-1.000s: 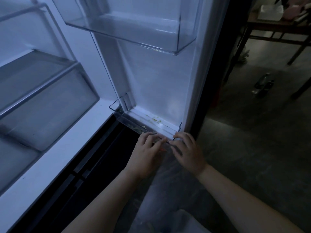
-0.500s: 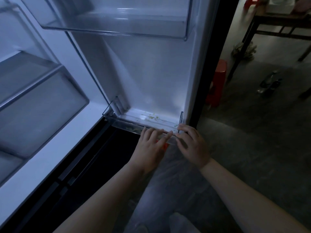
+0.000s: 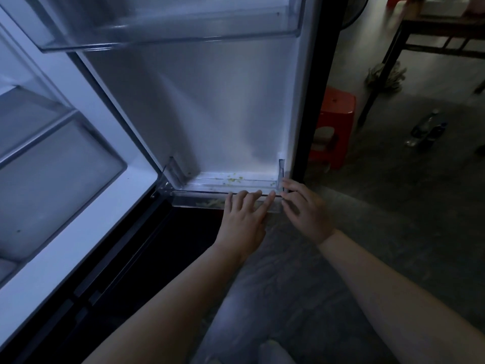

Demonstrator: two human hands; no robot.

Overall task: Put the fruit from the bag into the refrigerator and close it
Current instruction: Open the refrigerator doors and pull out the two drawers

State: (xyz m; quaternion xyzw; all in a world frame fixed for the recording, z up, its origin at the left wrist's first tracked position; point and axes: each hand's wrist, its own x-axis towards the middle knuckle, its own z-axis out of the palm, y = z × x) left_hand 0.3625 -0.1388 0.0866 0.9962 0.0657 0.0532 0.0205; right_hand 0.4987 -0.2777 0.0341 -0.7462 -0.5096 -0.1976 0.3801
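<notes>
The refrigerator door (image 3: 223, 106) stands open in front of me, its white inner side facing me. At its bottom runs a clear door shelf (image 3: 199, 202) with yellowish crumbs in it. My left hand (image 3: 242, 219) lies with straight fingers on the shelf's front rim. Beside it, my right hand (image 3: 305, 210) touches the shelf's right end with spread fingers. Neither hand holds anything. No fruit and no bag are in view.
The fridge body (image 3: 68, 248) with frosted drawers (image 3: 52, 185) is on the left. A second clear door shelf (image 3: 168, 32) hangs above. A red stool (image 3: 334, 124), bottles on the floor (image 3: 426, 128) and a dark wooden table (image 3: 430, 38) are to the right.
The view has shifted and I see more of the door and the red stool. Both hands stay at the lower door shelf, spread slightly further apart.
</notes>
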